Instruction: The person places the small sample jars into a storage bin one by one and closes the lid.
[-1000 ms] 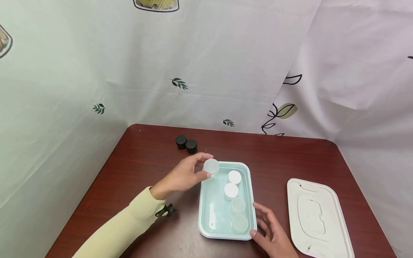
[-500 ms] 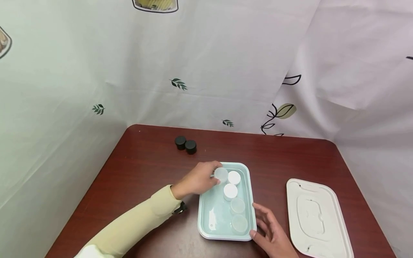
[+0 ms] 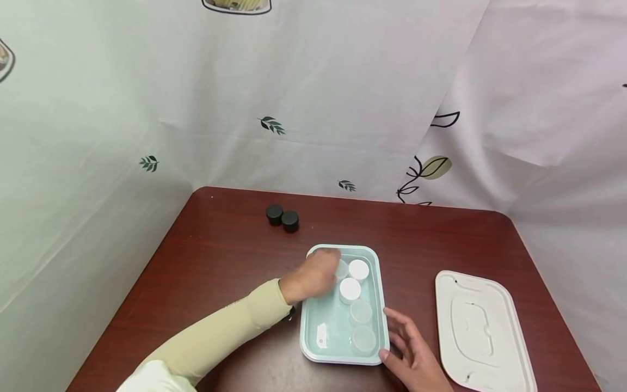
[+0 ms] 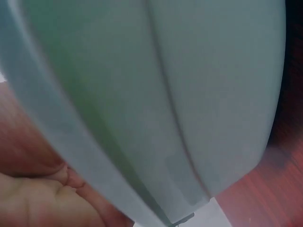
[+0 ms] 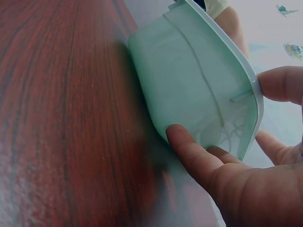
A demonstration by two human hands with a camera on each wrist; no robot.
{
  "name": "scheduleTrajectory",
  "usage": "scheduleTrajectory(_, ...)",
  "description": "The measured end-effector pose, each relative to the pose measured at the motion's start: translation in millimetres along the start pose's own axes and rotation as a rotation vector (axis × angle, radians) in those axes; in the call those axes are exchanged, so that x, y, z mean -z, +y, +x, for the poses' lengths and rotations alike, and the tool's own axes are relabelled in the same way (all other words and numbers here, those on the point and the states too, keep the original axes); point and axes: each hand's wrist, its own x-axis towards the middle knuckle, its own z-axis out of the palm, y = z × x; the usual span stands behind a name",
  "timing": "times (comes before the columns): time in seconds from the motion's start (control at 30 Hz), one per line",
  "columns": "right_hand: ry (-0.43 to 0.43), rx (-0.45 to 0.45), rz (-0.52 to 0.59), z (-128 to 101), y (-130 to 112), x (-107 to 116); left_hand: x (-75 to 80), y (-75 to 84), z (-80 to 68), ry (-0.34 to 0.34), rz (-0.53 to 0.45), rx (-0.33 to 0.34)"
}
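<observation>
In the head view a pale blue rectangular plastic container point(image 3: 320, 321) stands on the table. My left hand point(image 3: 313, 276) reaches over its left wall and pinches a small translucent round tub point(image 3: 342, 269) low inside it; the fingertips are partly hidden. Beside that tub lie two white round tubs point(image 3: 359, 270), with two more translucent tubs point(image 3: 361, 312) nearer the front. My right hand point(image 3: 413, 351) rests against the container's right front corner, its fingertips touching rim and outer wall in the right wrist view. The left wrist view shows my curled left fingers point(image 4: 47, 198) beyond the wall.
Two black round tubs point(image 3: 282, 218) stand together at the back left of the dark red table point(image 3: 235, 239). A whitish rectangular lid point(image 3: 482, 329) lies to the right of my right hand. Printed white cloth point(image 3: 313, 98) hangs behind the table and along both sides.
My left hand has carried the translucent tub from above the container's far left corner rightward and down, beside the white tubs. My right hand has stayed at the corner.
</observation>
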Motion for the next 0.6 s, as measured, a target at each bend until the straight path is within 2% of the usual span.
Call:
scheduleTrajectory(0.3,-0.026,0.019,0.01,1.5,0.0,1.8,-4.3,7.0,-0.4,-0.005,0.12,0.019)
scheduleTrajectory(0.43,-0.027,0.021,0.007,1.2,0.8,1.8,-5.2,6.6,-3.1,0.012,0.133,-0.003)
scheduleTrajectory(0.6,-0.018,0.013,0.0,0.5,0.4,1.2,-2.9,4.1,-6.0,0.009,0.105,-0.047)
